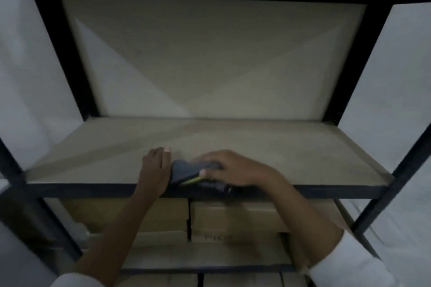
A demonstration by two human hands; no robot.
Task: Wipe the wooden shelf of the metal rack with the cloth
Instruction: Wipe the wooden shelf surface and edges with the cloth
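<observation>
The wooden shelf (291, 151) is a pale board set in a black metal rack (77, 190). A dark grey cloth (186, 170) with a yellow-green edge lies bunched near the shelf's front edge, at the middle. My right hand (233, 168) presses down on the cloth, thumb against its near side. My left hand (155, 166) rests flat on the shelf, touching the cloth's left side. The picture is dim and blurred.
Black uprights (382, 193) stand at the front corners and a dark frame bar runs overhead. Cardboard boxes (233, 219) fill the shelf below. White walls (384, 100) flank the rack on both sides.
</observation>
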